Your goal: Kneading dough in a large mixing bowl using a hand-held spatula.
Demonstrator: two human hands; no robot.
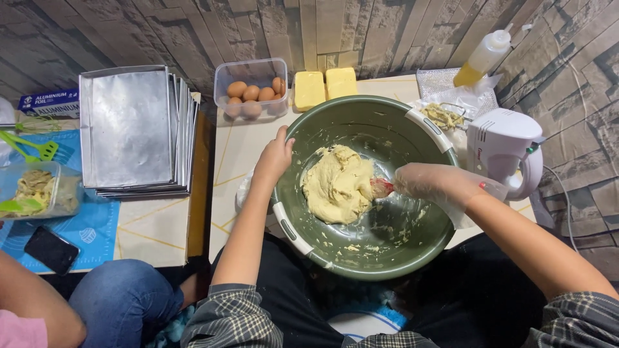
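Watching the head cam feed, and the mixing looks mostly done to me. The big olive-green plastic bowl [361, 258] sits at the near edge of the pale table [242, 145], round with white handle patches on its rim, and the stuff inside has already come together into one soft pale-yellow dough lump [338, 183] lying left of centre on the bowl floor. What's left, I'd guess: the smears and crumbs stuck on the near and right walls aren't gathered in yet.

Far left there's a stack of flat, dull-silver metal trays [135, 129], square-cornered and unused.

The white hand mixer [509, 151] stands right of the bowl, glossy plastic.

Two yellow butter blocks [324, 87] and a clear tub of brown eggs [251, 90] sit at the far side.

The left hand [274, 158] is bare, fingers curled over the bowl's far-left rim, steadying it. The right hand [435, 183] wears a thin clear plastic glove and its grip is closed on a red spatula [382, 187], whose tip touches the dough's right edge.
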